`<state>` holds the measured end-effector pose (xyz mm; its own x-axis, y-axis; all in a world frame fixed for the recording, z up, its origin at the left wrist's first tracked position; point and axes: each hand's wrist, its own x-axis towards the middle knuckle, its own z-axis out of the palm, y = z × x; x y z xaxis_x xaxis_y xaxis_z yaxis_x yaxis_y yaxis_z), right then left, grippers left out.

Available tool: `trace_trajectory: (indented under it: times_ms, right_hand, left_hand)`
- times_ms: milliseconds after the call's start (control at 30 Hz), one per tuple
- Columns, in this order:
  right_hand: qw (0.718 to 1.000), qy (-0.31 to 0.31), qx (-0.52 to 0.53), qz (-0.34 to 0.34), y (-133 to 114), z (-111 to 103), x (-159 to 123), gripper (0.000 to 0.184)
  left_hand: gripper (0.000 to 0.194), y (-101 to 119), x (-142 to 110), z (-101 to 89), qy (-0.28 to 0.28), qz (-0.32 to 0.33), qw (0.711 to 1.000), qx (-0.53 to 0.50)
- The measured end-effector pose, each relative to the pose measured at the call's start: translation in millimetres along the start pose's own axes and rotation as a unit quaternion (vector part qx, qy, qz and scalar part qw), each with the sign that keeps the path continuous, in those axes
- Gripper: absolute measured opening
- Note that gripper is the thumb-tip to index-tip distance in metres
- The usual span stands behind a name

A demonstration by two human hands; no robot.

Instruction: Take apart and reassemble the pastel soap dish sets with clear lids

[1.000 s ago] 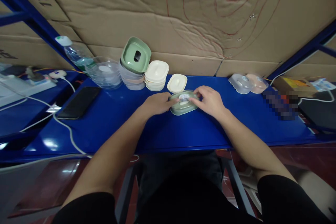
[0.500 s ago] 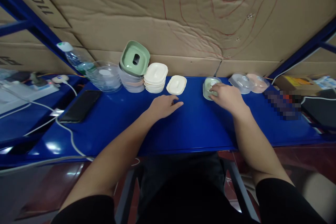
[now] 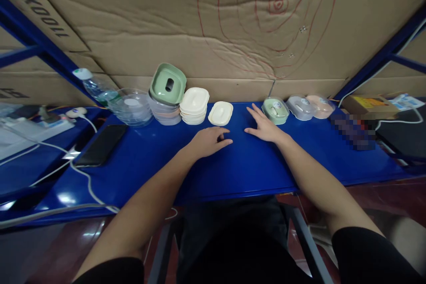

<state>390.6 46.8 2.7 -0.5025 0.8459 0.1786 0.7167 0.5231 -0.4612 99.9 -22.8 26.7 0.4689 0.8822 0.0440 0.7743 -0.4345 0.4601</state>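
Observation:
My left hand [image 3: 213, 141] rests low over the blue table with its fingers apart and nothing in it. Just beyond it lies a single cream dish [image 3: 221, 113]. My right hand [image 3: 264, 125] is spread, holding nothing, a little left of a green lidded box [image 3: 276, 110]. That box stands beside a clear grey lidded box [image 3: 301, 107] and a peach one [image 3: 320, 106]. Left of the single dish is a stack of cream dishes [image 3: 194, 102]. A green tray [image 3: 168, 83] with an oval hole leans on top of stacked clear and peach containers [image 3: 165, 115].
Clear plastic bowls [image 3: 133, 105] and a tilted water bottle [image 3: 95, 88] stand at the back left. A black phone [image 3: 101, 145] and white cables [image 3: 88, 177] lie left. Cardboard [image 3: 149, 44] walls the back. A small carton [image 3: 370, 107] sits right.
My right hand has let go of the green lidded box and moved left, opening its fingers. The box now stands closer to the grey one. My left hand has hardly moved.

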Motion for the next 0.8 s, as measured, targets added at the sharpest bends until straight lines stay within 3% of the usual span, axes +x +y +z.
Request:
trace_trajectory:
  times_ms: [200, 400, 800]
  right_hand:
    - [0.996, 0.001, -0.014, 0.092, 23, 10, 11, 0.106]
    - [0.985, -0.004, -0.052, 0.164, 19, 11, 14, 0.108]
    - [0.984, 0.012, -0.072, 0.162, 27, 10, 15, 0.098]
  left_hand:
    - [0.053, -13, 2, 4.4, 0.059, 0.012, 0.998, 0.011]
    - [0.067, -23, 4, 5.3, 0.032, -0.025, 0.998, 0.048]
    - [0.053, -13, 0, 0.6, 0.026, 0.019, 0.999, 0.016]
